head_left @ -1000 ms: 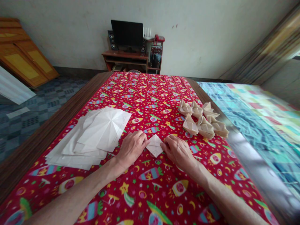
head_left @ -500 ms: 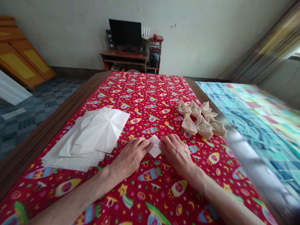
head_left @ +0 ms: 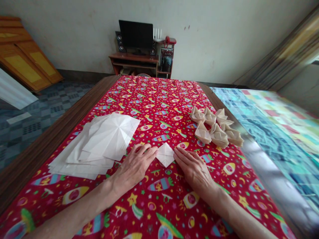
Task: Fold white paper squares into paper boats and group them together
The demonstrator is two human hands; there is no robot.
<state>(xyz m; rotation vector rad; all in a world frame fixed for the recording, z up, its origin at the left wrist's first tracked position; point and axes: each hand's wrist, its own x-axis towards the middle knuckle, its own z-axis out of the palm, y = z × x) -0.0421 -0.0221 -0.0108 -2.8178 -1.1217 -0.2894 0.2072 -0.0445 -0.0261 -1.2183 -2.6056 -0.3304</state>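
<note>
A small white folded paper [head_left: 165,155], shaped like a diamond with crease lines, lies flat on the red cloth [head_left: 159,205] between my hands. At its left corner are the fingertips of my left hand [head_left: 137,162], fingers stretched out and slightly apart. My right hand [head_left: 194,166] rests flat on the cloth with its fingers extended at the right corner. Neither hand grips the paper. To the left is a fanned stack of creased white paper sheets [head_left: 109,139]. On the right stand several cream folded paper pieces [head_left: 203,133] in two rows.
The patterned cloth covers a dark wooden table [head_left: 74,111]. Against the far wall is a desk [head_left: 134,58] with a monitor [head_left: 136,35] and a red telephone [head_left: 169,40]. A bed with a blue patchwork cover [head_left: 259,126] adjoins the right side; a wooden cabinet [head_left: 30,59] is at left.
Both hands have drawn slightly apart, uncovering the side corners of the folded paper. Their fingers have straightened. The whole view has shifted a little.
</note>
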